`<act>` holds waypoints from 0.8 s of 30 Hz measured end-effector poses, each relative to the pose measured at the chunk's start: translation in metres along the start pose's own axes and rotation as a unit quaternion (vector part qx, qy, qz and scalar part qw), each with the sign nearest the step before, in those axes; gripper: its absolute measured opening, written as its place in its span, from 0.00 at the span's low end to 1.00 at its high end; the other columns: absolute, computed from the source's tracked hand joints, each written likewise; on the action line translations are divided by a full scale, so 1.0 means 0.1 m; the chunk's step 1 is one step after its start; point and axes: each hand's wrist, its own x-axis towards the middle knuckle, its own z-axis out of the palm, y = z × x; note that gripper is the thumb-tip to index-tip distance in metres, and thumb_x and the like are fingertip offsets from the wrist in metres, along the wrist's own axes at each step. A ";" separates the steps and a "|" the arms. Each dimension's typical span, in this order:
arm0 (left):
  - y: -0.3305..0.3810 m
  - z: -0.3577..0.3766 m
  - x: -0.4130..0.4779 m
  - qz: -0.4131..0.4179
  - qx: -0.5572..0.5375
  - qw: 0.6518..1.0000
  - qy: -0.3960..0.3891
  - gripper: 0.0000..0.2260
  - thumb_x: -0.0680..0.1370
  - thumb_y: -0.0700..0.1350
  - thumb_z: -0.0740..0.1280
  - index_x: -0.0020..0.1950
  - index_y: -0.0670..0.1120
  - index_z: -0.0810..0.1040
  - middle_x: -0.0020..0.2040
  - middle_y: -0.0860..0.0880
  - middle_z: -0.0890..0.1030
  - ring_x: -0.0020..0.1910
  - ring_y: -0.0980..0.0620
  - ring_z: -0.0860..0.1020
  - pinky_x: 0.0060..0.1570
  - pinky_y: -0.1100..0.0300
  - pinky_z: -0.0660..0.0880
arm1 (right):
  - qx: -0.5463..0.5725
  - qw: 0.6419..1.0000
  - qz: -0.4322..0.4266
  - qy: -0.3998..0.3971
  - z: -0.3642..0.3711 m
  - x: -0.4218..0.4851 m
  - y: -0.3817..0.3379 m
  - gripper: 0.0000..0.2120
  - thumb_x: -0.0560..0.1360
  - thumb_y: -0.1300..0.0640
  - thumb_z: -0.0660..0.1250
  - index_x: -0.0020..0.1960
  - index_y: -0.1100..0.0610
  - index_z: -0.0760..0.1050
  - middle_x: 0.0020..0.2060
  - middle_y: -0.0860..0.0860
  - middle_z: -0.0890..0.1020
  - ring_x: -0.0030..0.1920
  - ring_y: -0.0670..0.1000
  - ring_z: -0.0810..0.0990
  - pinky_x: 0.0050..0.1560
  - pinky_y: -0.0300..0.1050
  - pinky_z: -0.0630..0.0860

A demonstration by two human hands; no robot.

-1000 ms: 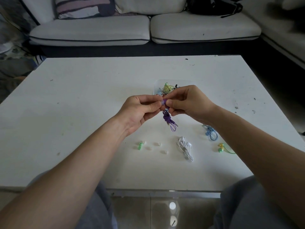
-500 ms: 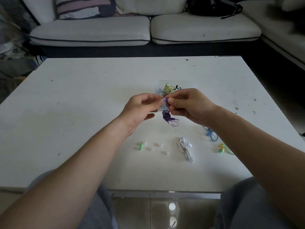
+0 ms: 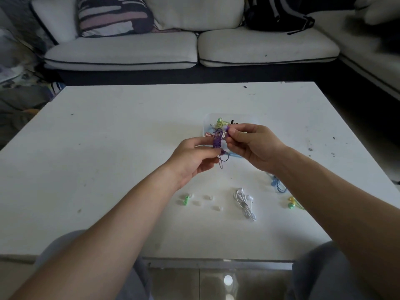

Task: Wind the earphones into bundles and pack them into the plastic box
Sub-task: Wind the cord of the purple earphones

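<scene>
My left hand (image 3: 193,158) pinches a wound bundle of purple earphones (image 3: 282,139) upright above the table, a short loop of cord dangling below it. My right hand (image 3: 253,146) pinches the purple earbud end beside the bundle's top. Just behind both hands sits the clear plastic box (image 3: 206,126) holding yellow-green, black and pink earphone bundles. On the table nearer me lie white earphones (image 3: 244,202), blue earphones (image 3: 277,185) and yellow-green earphones (image 3: 292,203), the last two partly hidden by my right forearm.
Several loose white ear tips (image 3: 208,198) and a green earbud piece (image 3: 185,200) lie on the white table (image 3: 108,159) below my left wrist. A sofa (image 3: 190,46) with a striped cushion and a black bag stands beyond the table's far edge.
The purple bundle has turned from hanging below my fingers to standing upright in my left hand. My right hand has shifted up and right with the earbud end.
</scene>
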 end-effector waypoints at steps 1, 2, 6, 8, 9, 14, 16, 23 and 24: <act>0.00 0.00 0.03 0.004 0.016 1.000 0.026 0.11 0.75 0.37 0.72 0.57 0.44 0.80 0.45 0.46 0.85 0.38 0.52 0.81 0.38 0.64 0.77 | -0.006 1.000 0.001 0.010 0.00 0.01 -0.01 0.04 0.78 0.67 0.66 0.51 0.65 0.79 0.35 0.55 0.80 0.35 0.48 0.82 0.39 0.38 0.82; 0.00 0.00 0.07 0.010 0.031 0.998 0.054 0.12 0.74 0.38 0.73 0.56 0.43 0.80 0.45 0.46 0.84 0.38 0.52 0.81 0.38 0.63 0.77 | -0.013 1.000 0.004 0.021 0.00 0.02 -0.01 0.04 0.78 0.66 0.67 0.51 0.65 0.80 0.36 0.56 0.80 0.35 0.49 0.82 0.40 0.39 0.82; 0.06 0.03 0.23 0.054 0.094 0.986 0.126 0.08 0.72 0.40 0.75 0.50 0.45 0.82 0.44 0.46 0.85 0.37 0.54 0.80 0.38 0.63 0.75 | -0.028 0.997 0.022 0.074 0.03 0.10 -0.10 0.05 0.79 0.65 0.66 0.51 0.66 0.79 0.38 0.58 0.79 0.35 0.51 0.81 0.39 0.42 0.84; 0.13 0.05 0.34 0.085 0.127 0.976 0.155 0.07 0.70 0.42 0.75 0.47 0.48 0.84 0.41 0.49 0.85 0.37 0.53 0.81 0.41 0.60 0.76 | -0.054 0.995 0.024 0.084 0.02 0.16 -0.16 0.04 0.79 0.65 0.65 0.50 0.65 0.78 0.38 0.58 0.79 0.34 0.52 0.81 0.35 0.42 0.83; 0.17 0.06 0.39 0.100 0.137 0.972 0.165 0.07 0.69 0.43 0.75 0.46 0.49 0.84 0.40 0.50 0.85 0.37 0.54 0.81 0.43 0.59 0.77 | -0.062 0.994 0.024 0.085 0.01 0.19 -0.19 0.04 0.79 0.65 0.65 0.49 0.65 0.78 0.39 0.58 0.79 0.34 0.53 0.81 0.36 0.43 0.83; 0.35 0.18 0.75 0.137 0.217 0.954 0.155 0.06 0.71 0.43 0.74 0.46 0.51 0.83 0.38 0.54 0.84 0.35 0.60 0.81 0.34 0.72 0.72 | -0.129 0.986 0.008 0.108 -0.15 0.45 -0.38 0.02 0.78 0.65 0.67 0.48 0.64 0.78 0.39 0.58 0.79 0.39 0.55 0.80 0.50 0.52 0.84; 0.35 0.24 0.87 0.140 0.254 0.945 0.151 0.06 0.72 0.42 0.74 0.47 0.51 0.84 0.38 0.54 0.84 0.34 0.62 0.80 0.29 0.76 0.69 | -0.207 0.971 0.004 0.120 -0.24 0.57 -0.44 0.03 0.78 0.65 0.66 0.49 0.63 0.79 0.41 0.59 0.80 0.39 0.56 0.82 0.47 0.51 0.84; 0.28 0.30 1.13 0.145 0.327 0.921 0.150 0.05 0.70 0.46 0.75 0.45 0.51 0.83 0.39 0.55 0.83 0.40 0.57 0.81 0.39 0.69 0.74 | -0.481 0.860 -0.007 0.167 -0.42 0.80 -0.51 0.08 0.77 0.59 0.66 0.46 0.64 0.81 0.39 0.57 0.85 0.39 0.56 0.87 0.40 0.50 0.85; 0.26 0.31 1.16 0.149 0.333 0.919 0.146 0.04 0.70 0.47 0.75 0.43 0.52 0.83 0.38 0.56 0.84 0.41 0.57 0.82 0.42 0.66 0.76 | -0.514 0.840 -0.014 0.175 -0.43 0.81 -0.52 0.08 0.76 0.60 0.65 0.45 0.63 0.81 0.37 0.57 0.86 0.38 0.56 0.87 0.41 0.52 0.85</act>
